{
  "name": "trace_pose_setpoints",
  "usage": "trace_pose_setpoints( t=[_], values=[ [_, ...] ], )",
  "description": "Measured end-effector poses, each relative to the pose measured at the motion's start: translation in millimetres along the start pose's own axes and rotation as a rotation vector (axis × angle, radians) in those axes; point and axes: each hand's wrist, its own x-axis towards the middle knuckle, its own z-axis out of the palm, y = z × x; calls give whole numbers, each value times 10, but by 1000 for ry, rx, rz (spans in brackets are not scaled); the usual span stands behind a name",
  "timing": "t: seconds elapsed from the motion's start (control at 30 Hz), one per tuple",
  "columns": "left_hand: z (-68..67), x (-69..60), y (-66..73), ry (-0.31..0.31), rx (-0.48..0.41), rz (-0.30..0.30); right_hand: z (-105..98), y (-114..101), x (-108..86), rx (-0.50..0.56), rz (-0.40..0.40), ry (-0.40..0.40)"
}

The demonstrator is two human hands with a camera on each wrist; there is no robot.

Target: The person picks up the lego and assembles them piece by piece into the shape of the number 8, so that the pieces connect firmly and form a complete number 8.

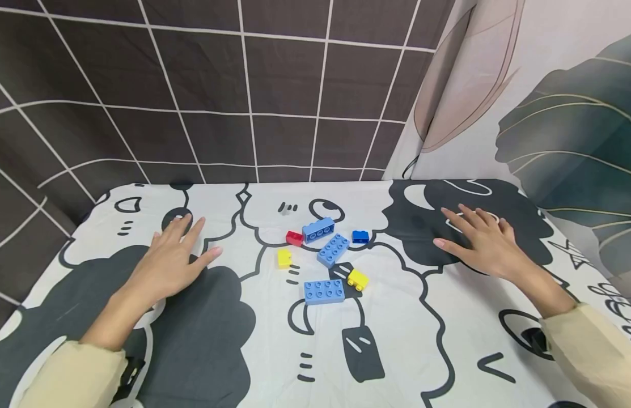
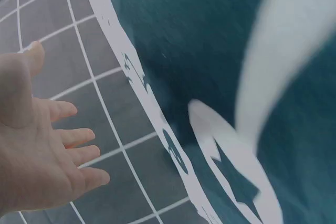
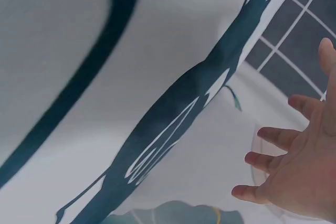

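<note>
My left hand (image 1: 167, 258) is over the left part of the patterned cloth, fingers spread, holding nothing. On the right side my right hand (image 1: 486, 242) is likewise spread and holds nothing. Between them lies a loose group of toy building bricks. Three light blue bricks are there: one on its side (image 1: 318, 229), one slanted (image 1: 333, 250) and one nearest me (image 1: 324, 292). A small red brick (image 1: 295, 238) and a small dark blue brick (image 1: 360, 237) flank them. Two yellow bricks, one at left (image 1: 284, 259) and one at right (image 1: 358, 280), complete the group. Neither hand touches a brick.
A white cloth (image 1: 397, 328) with black cartoon drawings covers the surface. Behind it hangs a dark cloth (image 1: 284, 79) with a white grid. Leaf-patterned fabric (image 1: 575, 141) borders the right side.
</note>
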Motion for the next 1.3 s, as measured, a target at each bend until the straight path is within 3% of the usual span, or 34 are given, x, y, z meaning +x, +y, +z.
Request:
trace_pose_setpoints(
  t=[0.23,0.4,0.6,0.83,0.97,1.3],
  values=[
    [23,39,242,-19,-71,26,-14,-196,40,87,-64,1],
    [71,62,432,-24,-117,43,-15,-349,69,238,-120,-40],
    [182,95,615,-29,-194,91,35,-490,122,386,-247,-74],
    [267,109,826,-87,-305,139,81,-642,120,446,-275,-97],
    [335,117,926,-111,-338,155,113,-722,132,486,-336,-109],
    [447,133,1112,-148,-412,204,234,-907,187,552,-434,-253]
  ],
)
